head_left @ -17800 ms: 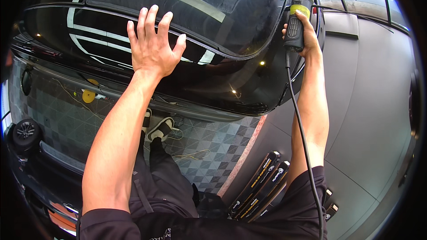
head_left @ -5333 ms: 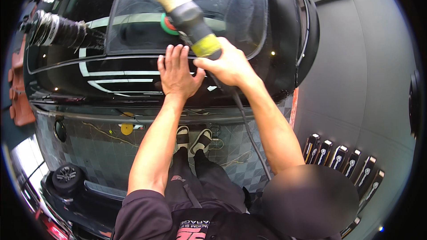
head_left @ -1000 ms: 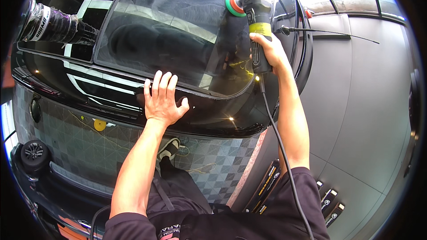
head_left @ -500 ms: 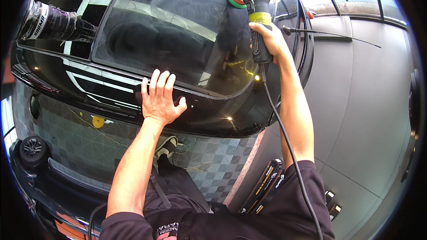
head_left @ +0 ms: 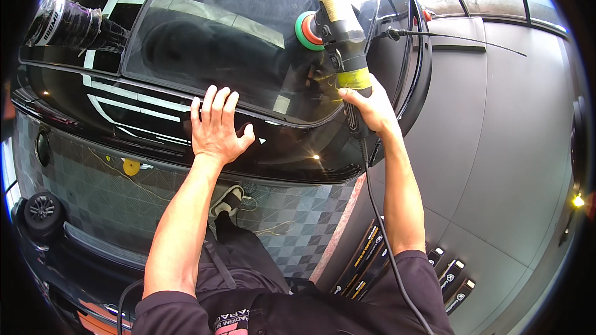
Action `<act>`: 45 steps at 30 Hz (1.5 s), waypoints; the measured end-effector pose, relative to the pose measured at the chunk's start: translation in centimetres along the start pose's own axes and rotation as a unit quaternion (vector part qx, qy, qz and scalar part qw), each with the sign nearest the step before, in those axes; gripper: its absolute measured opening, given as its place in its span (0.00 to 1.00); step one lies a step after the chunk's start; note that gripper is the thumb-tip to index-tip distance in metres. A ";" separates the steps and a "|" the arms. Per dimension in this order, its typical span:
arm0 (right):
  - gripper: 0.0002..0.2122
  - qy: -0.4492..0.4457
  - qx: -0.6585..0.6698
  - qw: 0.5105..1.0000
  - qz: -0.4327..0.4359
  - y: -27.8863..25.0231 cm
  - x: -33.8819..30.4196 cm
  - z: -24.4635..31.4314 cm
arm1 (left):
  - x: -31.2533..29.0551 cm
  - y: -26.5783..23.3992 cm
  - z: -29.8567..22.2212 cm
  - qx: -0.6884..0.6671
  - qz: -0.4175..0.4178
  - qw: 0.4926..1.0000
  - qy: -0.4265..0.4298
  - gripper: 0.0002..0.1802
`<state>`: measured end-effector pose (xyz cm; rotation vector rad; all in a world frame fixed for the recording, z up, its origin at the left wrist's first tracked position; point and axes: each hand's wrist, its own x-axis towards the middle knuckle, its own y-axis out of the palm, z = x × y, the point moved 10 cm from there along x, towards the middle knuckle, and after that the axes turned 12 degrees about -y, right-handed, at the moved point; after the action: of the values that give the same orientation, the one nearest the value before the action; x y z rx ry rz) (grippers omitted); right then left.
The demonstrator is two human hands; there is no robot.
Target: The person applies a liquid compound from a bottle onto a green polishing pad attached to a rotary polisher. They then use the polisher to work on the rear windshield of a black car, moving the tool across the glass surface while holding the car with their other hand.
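A power polisher point(head_left: 343, 40) with a round pad point(head_left: 307, 31) edged in green and red is gripped by my right hand point(head_left: 371, 107). My fingers wrap its black rear body just behind a yellow-green band. The pad rests against a dark glass panel point(head_left: 205, 56) on the black car, where hazy smears show. Fingers spread, my left hand point(head_left: 217, 127) lies flat on the glossy black edge point(head_left: 149, 108) beside the glass and holds nothing.
From the polisher's rear a black cord point(head_left: 380, 217) runs down past my right arm. A thin antenna point(head_left: 459, 35) sticks out at the right. Plastic-wrapped black cylinder point(head_left: 68, 25) sits at the far left. Long black boxes point(head_left: 360, 260) lie by my right side; a second dark car point(head_left: 93, 267) stands lower left.
The polisher has come toward me and a little left across the glass, its pad nearer my left hand. My left hand stays at the car's edge. The view has shifted slightly.
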<state>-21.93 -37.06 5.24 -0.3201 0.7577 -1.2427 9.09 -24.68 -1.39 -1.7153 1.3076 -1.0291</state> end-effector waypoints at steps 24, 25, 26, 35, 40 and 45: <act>0.26 -0.052 -0.048 0.997 -0.016 -1.8 3.7 0.8 | 0.1 -0.1 0.0 0.011 -0.005 1.000 0.000 0.46; 0.26 -0.053 -0.032 0.998 -0.007 -1.9 3.7 1.0 | 0.0 -0.2 0.1 0.015 -0.005 1.000 -0.001 0.46; 0.26 -0.055 -0.018 0.998 -0.002 -2.3 3.9 1.2 | 0.1 -0.3 -0.1 0.016 -0.009 1.000 0.002 0.46; 0.31 -0.056 0.009 0.997 -0.055 -1.0 4.2 2.0 | 0.2 -0.4 -0.5 0.010 -0.018 1.000 0.011 0.44; 0.28 -0.044 -0.003 0.999 -0.021 1.5 -0.6 0.9 | 0.1 -0.1 -0.1 0.013 -0.006 1.000 0.001 0.45; 0.34 -0.029 -0.049 0.998 0.021 3.9 -5.1 1.0 | 0.2 -0.2 -0.1 -0.002 -0.004 1.000 -0.003 0.45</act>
<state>-19.04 -31.28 5.32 -0.4167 0.7722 -1.1544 9.06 -24.80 -1.13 -1.7261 1.3007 -1.0245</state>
